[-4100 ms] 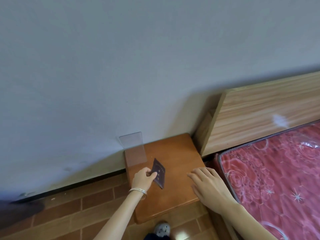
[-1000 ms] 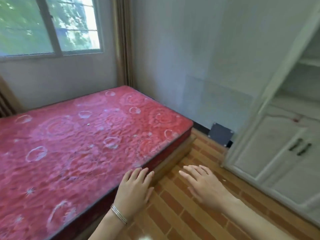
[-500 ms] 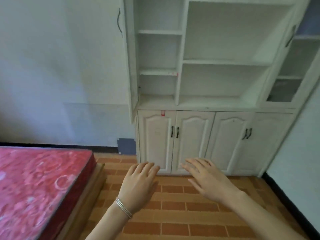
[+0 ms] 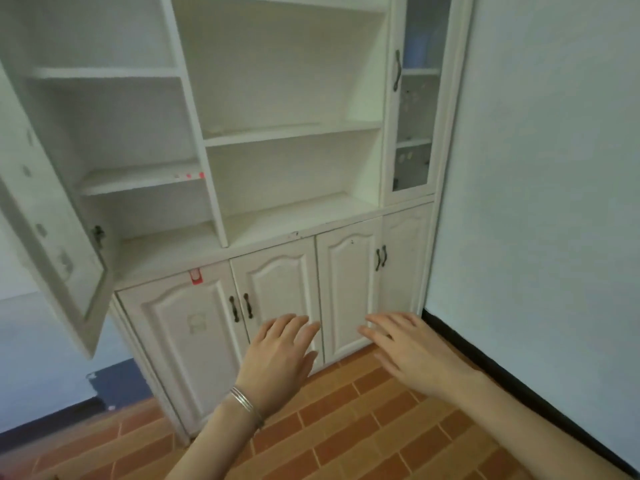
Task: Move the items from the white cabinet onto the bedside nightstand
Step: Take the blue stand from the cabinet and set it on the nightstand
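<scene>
Fetch step: my left grip (image 4: pixel 277 355) and right grip (image 4: pixel 412 348), both released and empty, face the white cabinet (image 4: pixel 213 174); the open shelves (image 4: pixel 291 135) above them show no item, so next I check behind the lower doors (image 4: pixel 346 289).

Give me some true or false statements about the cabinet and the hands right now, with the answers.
1. The left hand and the right hand both hold nothing. True.
2. The upper left door of the cabinet stands open. True.
3. The lower doors stand open. False: all of them are shut.
4. The bracelet sits on the right wrist. False: it is on the left wrist.
</scene>
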The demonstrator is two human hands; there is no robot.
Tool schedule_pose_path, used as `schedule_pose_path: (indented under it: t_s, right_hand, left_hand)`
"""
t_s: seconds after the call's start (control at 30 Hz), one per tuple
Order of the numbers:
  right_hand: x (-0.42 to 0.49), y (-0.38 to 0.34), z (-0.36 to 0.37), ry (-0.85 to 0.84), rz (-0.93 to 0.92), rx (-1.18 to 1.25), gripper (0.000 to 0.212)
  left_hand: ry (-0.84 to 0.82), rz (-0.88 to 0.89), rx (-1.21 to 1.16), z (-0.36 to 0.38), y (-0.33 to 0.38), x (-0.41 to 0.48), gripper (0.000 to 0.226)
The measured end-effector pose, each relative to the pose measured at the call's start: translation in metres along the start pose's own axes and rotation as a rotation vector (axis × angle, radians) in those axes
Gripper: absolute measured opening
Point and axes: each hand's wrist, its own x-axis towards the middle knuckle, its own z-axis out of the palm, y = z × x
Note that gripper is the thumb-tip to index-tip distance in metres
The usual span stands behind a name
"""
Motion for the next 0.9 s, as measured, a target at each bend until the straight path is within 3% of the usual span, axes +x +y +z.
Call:
schedule_pose_path:
  t_s: [0.5, 0.77, 0.9]
  right_hand:
    - [0.029, 0.137, 0.077, -0.144, 0.220, 0.090, 0.051]
    - [0.093, 0.304, 0.088, -0.094, 0.210, -0.007, 0.041]
    - [0.132, 0.377, 0.080, -0.087, 0.173, -0.020, 0.043]
  left_hand:
    - [-0.124, 0.180, -0.198, 0.150, 0.019, 0.155, 0.039]
    - [-0.084, 0.096, -0.132, 0.208, 0.035, 0.308, 0.043]
    - [-0.017, 0.052, -0.096, 0.220, 0.037, 0.380, 0.032]
